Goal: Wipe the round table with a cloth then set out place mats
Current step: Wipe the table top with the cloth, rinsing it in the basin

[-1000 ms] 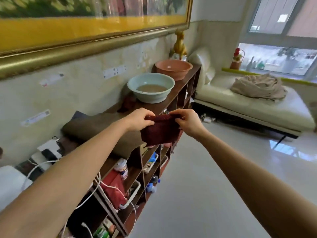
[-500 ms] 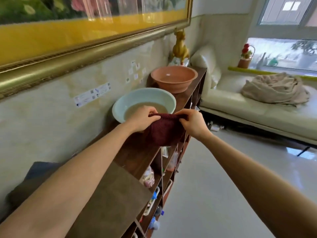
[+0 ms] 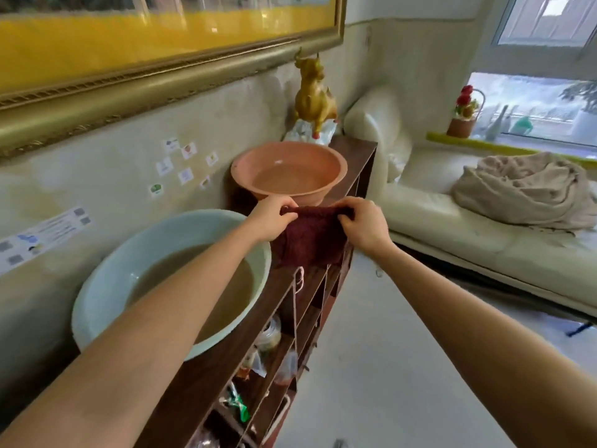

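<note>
A dark red cloth [image 3: 308, 239] is held stretched at the centre of the frame, its top edge pinched at one corner by the left hand [image 3: 271, 218] and at the other by the right hand [image 3: 363, 226], fingers curled round the fabric on both sides. The cloth hangs down in front of the top edge of a dark wooden shelf unit [image 3: 232, 360], which runs from the bottom centre up toward the middle of the frame along the wall. On the shelf top, at lower left, a pale green basin [image 3: 106, 286] filled with murky water is seen, partly crossed by the left forearm. Just beyond the hands a terracotta-coloured basin [image 3: 289, 171] stands, with clearer water in it. Behind that, a golden bull figurine [image 3: 315, 95] is set at the far end of the shelf. Small packets and bottles are stored in the open compartments below; their detail is blurred. Along the upper left a large painting in a gilt frame [image 3: 155, 85] is hung, with small stickers [image 3: 181, 163] pasted on the cream wall beneath it. At the right a cream leather sofa [image 3: 452, 221] is placed under a window [image 3: 533, 105], with a crumpled beige blanket [image 3: 523, 192] lying on its seat. A small basket of red flowers [image 3: 465, 114] is set on the sill. A glossy pale tiled floor [image 3: 371, 367] fills the lower right.
</note>
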